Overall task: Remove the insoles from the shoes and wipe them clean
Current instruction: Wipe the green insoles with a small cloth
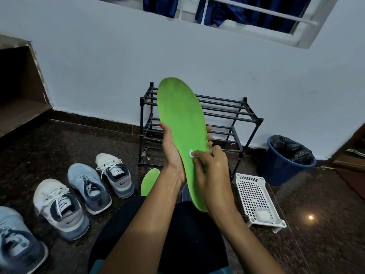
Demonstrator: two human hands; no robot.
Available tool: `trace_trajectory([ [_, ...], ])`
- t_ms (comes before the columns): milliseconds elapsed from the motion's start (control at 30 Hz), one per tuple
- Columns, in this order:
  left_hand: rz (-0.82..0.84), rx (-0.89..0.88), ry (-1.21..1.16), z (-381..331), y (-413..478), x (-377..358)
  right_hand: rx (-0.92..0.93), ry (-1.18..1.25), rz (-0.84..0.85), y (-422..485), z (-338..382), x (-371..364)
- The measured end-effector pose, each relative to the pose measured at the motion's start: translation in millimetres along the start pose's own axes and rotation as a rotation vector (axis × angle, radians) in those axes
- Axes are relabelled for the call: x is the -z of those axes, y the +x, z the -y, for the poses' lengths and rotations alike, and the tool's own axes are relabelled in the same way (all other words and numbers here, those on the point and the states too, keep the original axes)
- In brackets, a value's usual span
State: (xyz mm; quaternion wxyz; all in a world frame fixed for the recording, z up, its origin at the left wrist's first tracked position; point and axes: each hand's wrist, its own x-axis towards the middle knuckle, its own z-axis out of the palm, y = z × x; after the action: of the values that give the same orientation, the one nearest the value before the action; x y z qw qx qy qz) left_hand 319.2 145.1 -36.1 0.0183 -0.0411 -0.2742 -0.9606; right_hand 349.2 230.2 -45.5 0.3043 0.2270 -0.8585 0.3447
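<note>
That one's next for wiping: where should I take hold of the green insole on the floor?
Probably pinch the floor insole by its rounded end, from above: it lies flat, that end exposed beside the white sneaker, the rest hidden behind your left forearm.

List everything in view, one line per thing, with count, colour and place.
held insole: one, green, raised before the rack
second insole: one, green, floor, beside left forearm
wipe: one, white, on held insole
shoes: four, white-blue-grey, floor left
shoe rack: one, black, by wall
basket: one, white, floor right
bin: one, blue, right of rack
left hand: grips held insole
right hand: pinches wipe
</note>
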Motion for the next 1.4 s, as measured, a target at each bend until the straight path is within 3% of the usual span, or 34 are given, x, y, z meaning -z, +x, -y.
trace_trajectory([
  [900, 0.054, 0.049, -0.056, -4, 2, 2, 0.070, 0.068, 0.035, -20, 13, 8],
  [1100, 0.038, 0.030, 0.072, -1, 1, 2, 0.025, -0.007, -0.013, 3, 3, -2],
  [1400, 0.070, 0.063, 0.005, -5, 3, 2, 0.038, 0.146, 0.040, -20, 13, 6],
])
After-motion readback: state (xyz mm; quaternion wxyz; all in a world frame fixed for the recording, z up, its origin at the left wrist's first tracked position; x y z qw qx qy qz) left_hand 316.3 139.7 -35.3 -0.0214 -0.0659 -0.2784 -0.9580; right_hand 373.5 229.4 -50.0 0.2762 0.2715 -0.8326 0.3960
